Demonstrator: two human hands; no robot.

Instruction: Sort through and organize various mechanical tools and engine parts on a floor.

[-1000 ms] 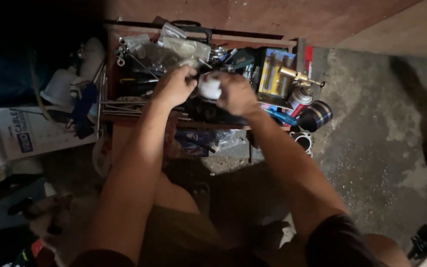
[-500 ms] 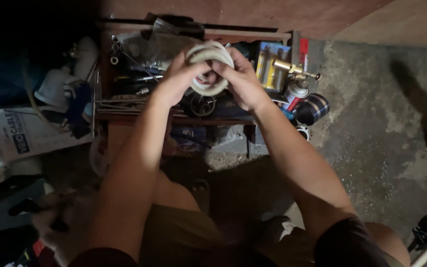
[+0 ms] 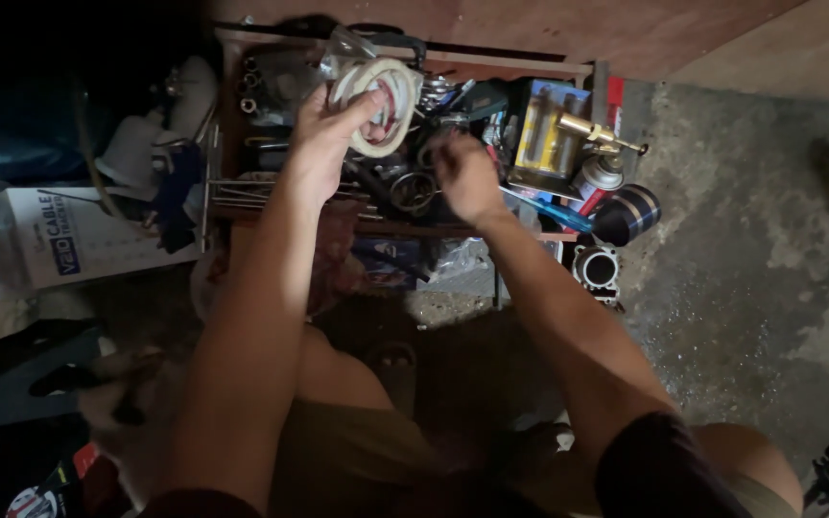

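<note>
My left hand (image 3: 323,139) holds up a white roll of tape (image 3: 376,104) over a cluttered wooden tool drawer (image 3: 232,206). The roll is pinched between thumb and fingers, its hole facing me. My right hand (image 3: 462,175) has come off the roll and hovers, blurred, lower and to the right over the tools, near a dark metal ring (image 3: 413,190). Whether its fingers hold anything cannot be made out.
A brass-tipped gas torch on a canister (image 3: 595,153), a striped dark cylinder (image 3: 631,213) and a metal engine part (image 3: 597,269) sit at the drawer's right. Plastic bags, spanners and a blue-yellow package (image 3: 539,129) fill the drawer. A white printed box (image 3: 79,240) lies left. Concrete floor (image 3: 741,259) right.
Both hands held the tape roll half a second ago. Now the right hand has let go and dropped toward the tools, and the left hand has lifted the roll up and left.
</note>
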